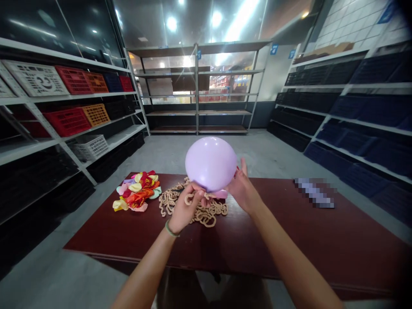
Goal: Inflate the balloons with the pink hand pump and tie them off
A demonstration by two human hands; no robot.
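An inflated light purple balloon [210,163] is held up above the table, its lower end toward me. My left hand [186,206] is closed under it, pinching a looped piece of thick beige cord [189,199] close to the balloon's neck. The neck itself is hidden by my fingers. My right hand [243,189] touches the balloon's lower right side, with fingers stretched out and apart. Beneath the hands, a tangled pile of the same beige cord [209,219] lies on the table, and a small pink piece [221,194] shows under the balloon.
A heap of uninflated coloured balloons [138,192] lies on the left of the dark red table [128,236]. A blurred-out flat object [315,193] is at the far right. Shelves with crates [69,122] stand left, dark bins right, and a metal rack [197,113] at the back.
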